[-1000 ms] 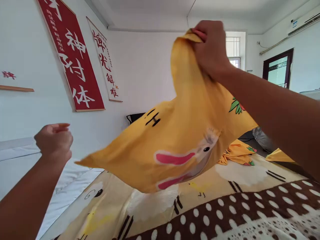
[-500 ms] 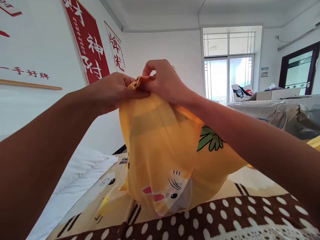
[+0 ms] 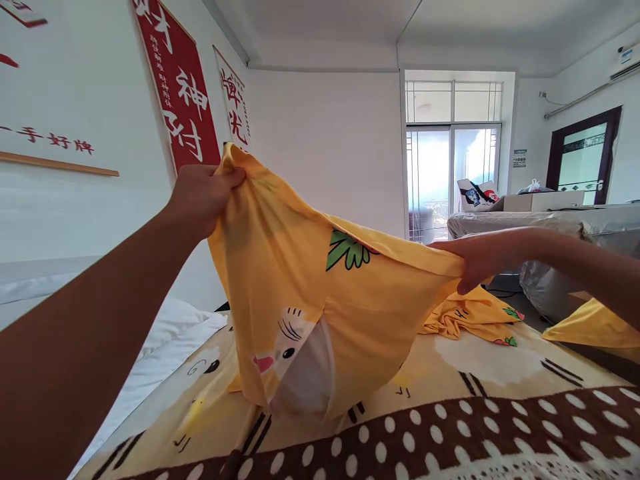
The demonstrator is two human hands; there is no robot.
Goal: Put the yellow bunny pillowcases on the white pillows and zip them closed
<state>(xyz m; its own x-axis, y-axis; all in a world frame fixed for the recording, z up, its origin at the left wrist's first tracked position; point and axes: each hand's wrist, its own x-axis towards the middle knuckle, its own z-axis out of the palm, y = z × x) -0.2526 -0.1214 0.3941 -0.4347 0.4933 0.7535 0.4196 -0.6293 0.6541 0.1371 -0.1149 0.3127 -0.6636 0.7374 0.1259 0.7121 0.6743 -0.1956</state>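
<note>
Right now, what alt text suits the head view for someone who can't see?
A person's left hand and right hand hold up a yellow cloth with a cartoon animal print, spread between them over a patterned blanket. A crumpled second cloth lies farther back; a red scroll hangs on the left wall.

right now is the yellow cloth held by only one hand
No, the left hand grips the yellow cloth near its raised corner while the right hand holds it farther right.
</note>
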